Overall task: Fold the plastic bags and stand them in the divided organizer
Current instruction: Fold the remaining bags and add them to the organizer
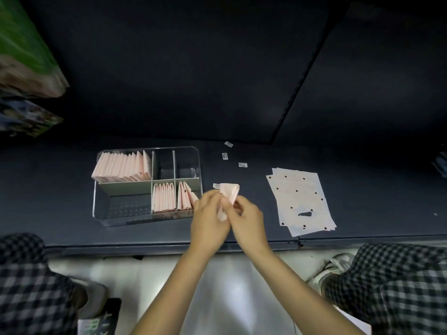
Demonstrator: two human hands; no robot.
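Observation:
A clear divided organizer (101,213) stands on the dark shelf left of centre. Folded pink bags fill its back left compartment (123,168) and stand in two front compartments (164,198). My left hand (209,220) and my right hand (248,222) meet just right of the organizer, both pinching a partly folded pink plastic bag (229,191) that sticks up between the fingers. A stack of flat pink bags with black dots (300,201) lies to the right.
Three small white labels (242,164) lie on the shelf behind my hands, and another sits by the held bag. Green and blue packages (26,56) stand at the far left. The shelf's front edge (145,247) runs below the organizer; checked trouser legs flank the floor.

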